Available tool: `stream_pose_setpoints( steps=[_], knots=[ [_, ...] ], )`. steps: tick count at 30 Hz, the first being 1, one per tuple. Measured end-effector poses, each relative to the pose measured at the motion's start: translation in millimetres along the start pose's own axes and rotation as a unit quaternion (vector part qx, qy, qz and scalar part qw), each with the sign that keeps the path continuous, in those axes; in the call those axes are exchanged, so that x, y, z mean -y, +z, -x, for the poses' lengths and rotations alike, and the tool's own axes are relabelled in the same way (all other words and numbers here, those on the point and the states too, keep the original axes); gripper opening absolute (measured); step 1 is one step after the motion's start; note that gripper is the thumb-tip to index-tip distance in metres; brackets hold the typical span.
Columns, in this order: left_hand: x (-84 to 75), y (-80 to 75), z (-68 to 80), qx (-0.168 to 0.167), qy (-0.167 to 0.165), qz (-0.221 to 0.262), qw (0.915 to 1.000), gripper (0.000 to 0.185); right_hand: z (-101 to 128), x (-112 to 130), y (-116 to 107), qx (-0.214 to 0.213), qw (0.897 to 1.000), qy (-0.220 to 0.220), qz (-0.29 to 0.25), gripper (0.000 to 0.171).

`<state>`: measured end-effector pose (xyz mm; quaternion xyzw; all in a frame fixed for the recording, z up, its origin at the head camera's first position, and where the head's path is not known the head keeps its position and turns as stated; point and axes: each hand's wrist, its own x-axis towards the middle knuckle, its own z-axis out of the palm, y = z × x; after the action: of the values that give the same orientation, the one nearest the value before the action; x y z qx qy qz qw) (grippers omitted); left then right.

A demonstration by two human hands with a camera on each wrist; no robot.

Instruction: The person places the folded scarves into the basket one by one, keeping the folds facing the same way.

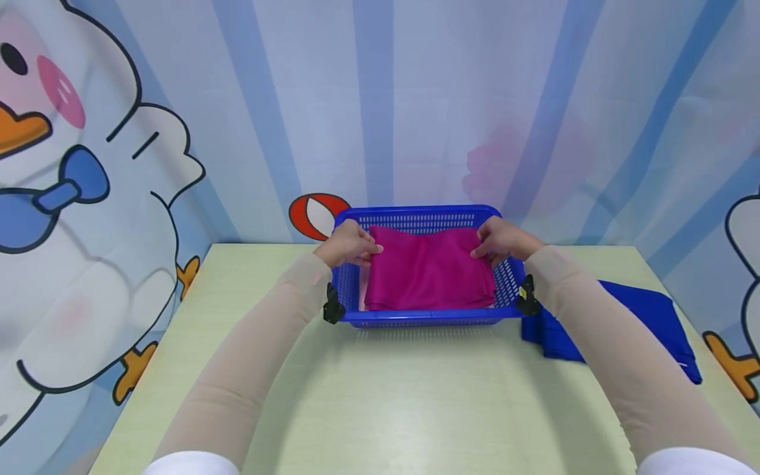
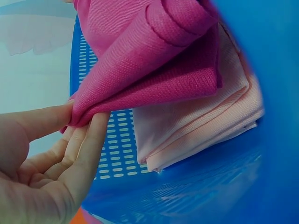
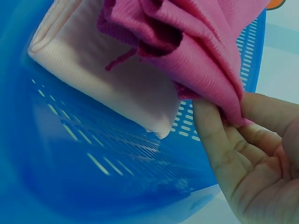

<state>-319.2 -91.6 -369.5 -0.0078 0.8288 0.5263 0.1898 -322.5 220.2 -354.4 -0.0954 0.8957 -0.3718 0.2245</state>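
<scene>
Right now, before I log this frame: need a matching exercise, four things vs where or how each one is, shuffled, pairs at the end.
Things
1. Magenta cloth
2. Pale pink cloth
3. Dark blue cloth
4. Blue basket

Place or state
A. Outside the basket, partly hidden by the right sleeve
B. Pinched by the left hand and right hand
C. Standing on the table, walls slotted
D. Folded inside the basket, under another cloth

Pairs: 1-B, 2-D, 3-A, 4-C

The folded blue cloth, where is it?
In the head view, the folded blue cloth lies on the table, right of the blue basket, partly hidden by the right sleeve.
</scene>
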Motion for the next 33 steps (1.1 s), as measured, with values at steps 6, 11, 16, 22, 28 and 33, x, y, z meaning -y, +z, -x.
stream_pose_setpoints(
  steps=[6, 11, 16, 22, 28, 33],
  knots=[
    [2.9, -0.3, -2.4, -0.007, -0.006, -0.004, 0.9999, 0.015, -0.7, -2.0, 1.6, 0.000, 1.000, 0.003, -0.002, 0.049],
    [3.5, 0.0, -2.9, -0.006, -0.007, -0.010, 0.9999, 0.012, -1.6, -4.5, 2.1, -0.001, 1.000, 0.001, 0.000, 0.051],
    [2.2, 0.5, -2.8, -0.003, -0.011, -0.011, 0.9999, 0.016, -2.0, -5.4, 1.6, -0.001, 1.000, 0.000, 0.001, 0.050],
    [1.5, -0.8, -3.8, 0.002, -0.023, -0.014, 0.9996, 0.024, -1.1, -1.9, 1.8, 0.003, 1.000, 0.004, 0.004, 0.051],
    [0.7, -0.8, -5.2, 0.003, -0.031, -0.021, 0.9993, 0.020, -1.0, 0.1, 2.9, 0.010, 1.000, 0.007, 0.003, 0.049],
    [0.5, -1.0, -5.4, 0.005, -0.039, -0.017, 0.9991, 0.014, -2.0, -1.7, 3.0, 0.010, 1.000, 0.016, 0.013, 0.049]
  ],
)
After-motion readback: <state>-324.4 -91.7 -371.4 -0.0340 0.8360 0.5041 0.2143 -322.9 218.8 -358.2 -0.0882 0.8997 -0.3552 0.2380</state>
